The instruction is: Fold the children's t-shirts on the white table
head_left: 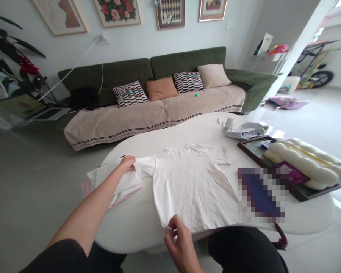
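white table (pixel 122 235) spreads out in front; at its near edge the right hand (pixel 180 242) seems to pinch the shirt (pixel 190 185) at a hem corner, fingers drawn narrow. laid flat on the table, the shirt looks light, soft and limp, hardly fragile but easily creased, so hem and sleeve make good holds. farther off, the left hand (pixel 127 163) grips the sleeve (pixel 145 165) end over a folded pile (pixel 129 185); beyond is the sofa (pixel 187 58)
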Tool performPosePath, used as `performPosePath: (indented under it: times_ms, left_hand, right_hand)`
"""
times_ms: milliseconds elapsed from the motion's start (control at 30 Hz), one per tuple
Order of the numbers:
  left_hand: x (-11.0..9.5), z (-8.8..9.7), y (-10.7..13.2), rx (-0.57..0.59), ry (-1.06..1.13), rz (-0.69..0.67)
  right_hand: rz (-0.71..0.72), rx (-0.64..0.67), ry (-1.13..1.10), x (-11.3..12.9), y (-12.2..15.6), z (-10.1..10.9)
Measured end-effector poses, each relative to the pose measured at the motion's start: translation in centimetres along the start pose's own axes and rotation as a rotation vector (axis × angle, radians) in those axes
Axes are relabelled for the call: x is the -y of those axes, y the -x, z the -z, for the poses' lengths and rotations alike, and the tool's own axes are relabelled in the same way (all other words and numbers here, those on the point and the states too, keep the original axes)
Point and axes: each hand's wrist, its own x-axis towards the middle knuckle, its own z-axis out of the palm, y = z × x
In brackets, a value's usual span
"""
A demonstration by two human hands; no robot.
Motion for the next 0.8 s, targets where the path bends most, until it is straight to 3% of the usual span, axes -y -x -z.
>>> performPosePath:
  times_ms: [133,267,367,467,633,700,800]
  left_hand:
    - [-1.7,-1.1,-0.7,-0.024,-0.036,-0.016]
    - [-6.5,-3.7,-1.3,0.014,-0.036,-0.106]
    - [-10.4,-7.3,-1.5,0.083,-0.008,-0.172]
    - [-12.6,-12.0,-1.3,0.153,0.018,-0.217]
    - [-11.9,-18.7,-0.9,0.157,0.021,-0.280]
    - [-11.2,-20.1,-1.0,0.140,0.011,-0.315]
    - [-10.6,-20.9,-1.1,0.136,-0.011,-0.404]
  right_hand:
    - [-0.008,-0.009,-0.086,-0.9,-0.8,0.7]
    - [0.048,0.005,-0.076,-1.7,-0.7,2.0]
    - [0.043,-0.007,-0.034,-2.6,-0.1,3.2]
    - [0.013,-0.052,0.034,-3.8,0.3,4.2]
    - [-0.036,-0.098,0.117,-5.3,0.4,4.6]
    - [-0.043,-0.091,0.155,-5.6,0.4,4.3]
    - [-0.040,-0.060,0.214,-5.7,0.5,4.0]
